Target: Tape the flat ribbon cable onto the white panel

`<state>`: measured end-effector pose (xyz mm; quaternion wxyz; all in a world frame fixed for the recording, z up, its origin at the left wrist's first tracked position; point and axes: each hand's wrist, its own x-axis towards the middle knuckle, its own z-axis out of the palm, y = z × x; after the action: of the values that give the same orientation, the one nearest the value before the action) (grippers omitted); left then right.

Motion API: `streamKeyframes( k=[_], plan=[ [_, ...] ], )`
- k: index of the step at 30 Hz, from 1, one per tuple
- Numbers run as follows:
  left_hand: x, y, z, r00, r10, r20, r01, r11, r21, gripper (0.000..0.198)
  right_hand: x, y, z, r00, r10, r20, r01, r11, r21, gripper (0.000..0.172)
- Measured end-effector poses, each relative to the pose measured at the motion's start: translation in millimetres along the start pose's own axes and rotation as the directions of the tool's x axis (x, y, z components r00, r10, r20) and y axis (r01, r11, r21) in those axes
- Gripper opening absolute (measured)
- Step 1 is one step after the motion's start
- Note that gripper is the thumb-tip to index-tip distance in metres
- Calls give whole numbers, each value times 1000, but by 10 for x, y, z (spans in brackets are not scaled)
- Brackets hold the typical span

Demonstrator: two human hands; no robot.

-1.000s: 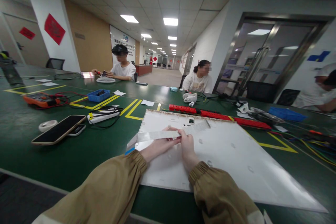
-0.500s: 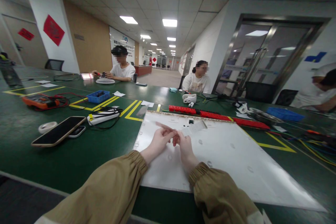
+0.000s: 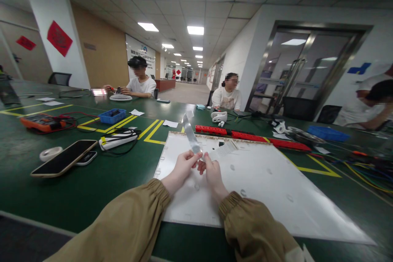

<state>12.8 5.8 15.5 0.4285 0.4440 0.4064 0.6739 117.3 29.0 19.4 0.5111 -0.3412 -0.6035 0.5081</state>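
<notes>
The wall sign (image 3: 138, 51) is showing lettering too blurred for me to read. My left hand (image 3: 182, 168) and right hand (image 3: 214, 175) are pinching the flat ribbon cable (image 3: 190, 132) above the white panel (image 3: 260, 196); one length is now pointing up, having stretched leftward a second ago. A blue tray (image 3: 110, 120) is holding a dark item (image 3: 115, 113).

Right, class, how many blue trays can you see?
2: one blue tray left of the white panel, another blue tray at right, beyond the red strips. More may be hidden.
</notes>
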Motion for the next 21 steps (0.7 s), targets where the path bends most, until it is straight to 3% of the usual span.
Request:
streamKeyframes(
  k=[12,21],
  plan=[
    [19,-37,-4,1000,-21,6,21,998,-53,45,-24,-2,2,1000,-22,4,22,999,-50,67],
    [29,-7,-13,999,-33,-43,32,999,-23,44,-16,64,-22,993,-118,17,119,967,-226,67]
  ],
)
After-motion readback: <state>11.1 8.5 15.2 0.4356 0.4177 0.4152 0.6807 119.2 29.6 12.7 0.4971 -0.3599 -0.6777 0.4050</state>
